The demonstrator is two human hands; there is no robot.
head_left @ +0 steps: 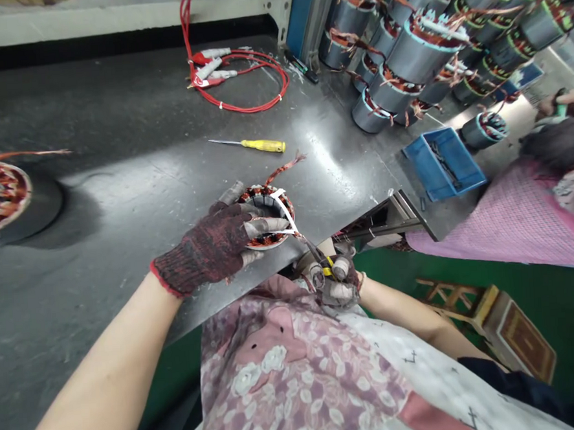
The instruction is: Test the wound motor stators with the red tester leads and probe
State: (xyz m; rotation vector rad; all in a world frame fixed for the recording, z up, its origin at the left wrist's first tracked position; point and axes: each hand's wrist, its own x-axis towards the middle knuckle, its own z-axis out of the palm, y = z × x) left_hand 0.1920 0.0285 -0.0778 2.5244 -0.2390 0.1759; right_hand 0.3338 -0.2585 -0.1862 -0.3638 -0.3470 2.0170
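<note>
A motor stator [266,191] with copper windings and a braided lead stands near the front edge of the dark worktop. My left hand [215,242], in a dark red knitted glove with taped fingertips, grips it, some fingers over the opening and others around the outside. A white tie strip [287,210] lies across the stator's rim. At its right side, my gloved right hand [337,280] is closed on yellow-handled pliers [327,264]. Their dark tips point at the end of the strip; whether they pinch it I cannot tell.
A yellow screwdriver [263,145] lies behind the stator, with coiled red test leads [256,108] and a marker [302,66] beyond. Another stator [43,197] stands at left. Several are stacked [418,51] at right, near a blue bin [444,163] and another person [501,215].
</note>
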